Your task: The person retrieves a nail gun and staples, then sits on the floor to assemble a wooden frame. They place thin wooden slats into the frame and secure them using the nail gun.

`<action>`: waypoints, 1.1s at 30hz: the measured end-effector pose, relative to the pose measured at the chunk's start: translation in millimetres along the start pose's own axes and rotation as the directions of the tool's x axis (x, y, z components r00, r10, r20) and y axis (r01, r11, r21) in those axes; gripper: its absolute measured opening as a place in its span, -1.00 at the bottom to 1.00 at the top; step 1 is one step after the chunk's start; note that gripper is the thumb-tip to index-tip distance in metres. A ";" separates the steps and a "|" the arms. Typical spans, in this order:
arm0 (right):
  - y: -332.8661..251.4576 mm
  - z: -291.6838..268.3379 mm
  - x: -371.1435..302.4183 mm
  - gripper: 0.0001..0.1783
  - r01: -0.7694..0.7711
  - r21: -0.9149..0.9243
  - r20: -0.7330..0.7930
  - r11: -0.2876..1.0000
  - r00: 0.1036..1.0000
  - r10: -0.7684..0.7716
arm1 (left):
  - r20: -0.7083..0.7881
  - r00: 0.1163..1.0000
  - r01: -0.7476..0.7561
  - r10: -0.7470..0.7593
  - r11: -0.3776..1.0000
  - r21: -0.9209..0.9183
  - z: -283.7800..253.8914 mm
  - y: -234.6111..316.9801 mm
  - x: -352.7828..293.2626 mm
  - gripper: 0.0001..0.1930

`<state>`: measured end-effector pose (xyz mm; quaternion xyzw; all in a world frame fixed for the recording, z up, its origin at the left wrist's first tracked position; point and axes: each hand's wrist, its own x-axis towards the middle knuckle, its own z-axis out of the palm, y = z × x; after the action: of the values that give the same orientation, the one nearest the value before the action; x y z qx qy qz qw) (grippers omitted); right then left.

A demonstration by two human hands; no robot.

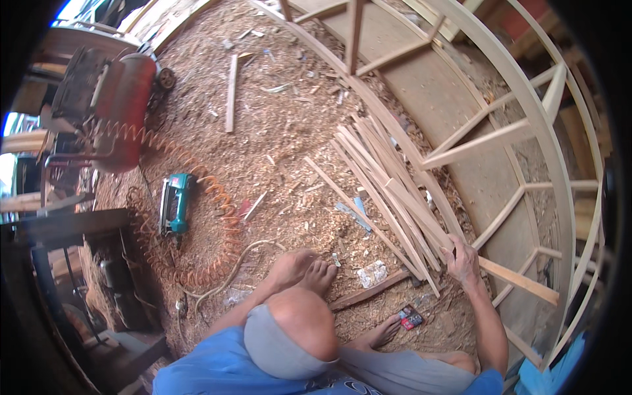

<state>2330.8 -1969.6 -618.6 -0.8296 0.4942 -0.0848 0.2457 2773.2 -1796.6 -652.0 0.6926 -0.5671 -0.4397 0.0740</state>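
Observation:
My right hand [463, 261] is closed at the near end of a thin wooden strip [416, 209], its fingers wrapped round the wood. That strip lies over a loose bundle of long wooden strips [378, 191] on the shavings-covered ground. Beside the hand runs the curved wooden frame [454, 145], with cross pieces between its bent rails. A pale slat [520, 280] reaches from near my wrist to the outer rail; whether my hand touches it I cannot tell. My left hand is out of view.
A teal nail gun [176, 204] lies at left, near a coiled orange air hose [230, 224]. Behind it stands a red compressor [128, 105]. A dark machine stand [85, 230] is at lower left. A small dark-and-red packet [409, 317] lies by my foot.

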 end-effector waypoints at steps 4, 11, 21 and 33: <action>-19.4 -2.0 13.4 -0.62 0.075 -0.055 0.063 0.996 0.995 -0.071 | -0.307 0.951 -0.058 0.036 0.996 -0.062 -20.2 -40.5 -9.2 -0.83; -20.2 29.7 -104.1 -0.71 -0.141 0.034 0.197 0.989 0.972 0.132 | -0.717 0.694 -0.057 -0.068 0.987 -0.149 -72.9 -107.9 -32.3 -0.86; -37.2 80.6 -218.5 -0.69 -0.520 0.003 0.430 0.854 0.772 0.468 | -0.844 0.531 0.014 -0.081 0.996 -0.086 -99.7 -139.7 -46.2 -0.87; -22.8 57.4 -234.1 -0.66 -0.565 -0.058 0.457 0.823 0.717 0.525 | -0.915 0.113 0.286 -0.388 0.894 -0.345 -129.4 -214.4 -145.3 -0.84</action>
<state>2254.1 -1740.5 -633.1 -0.6317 0.6409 0.1664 0.4032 3021.7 -1650.1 -626.6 0.9165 -0.2013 0.0664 0.3393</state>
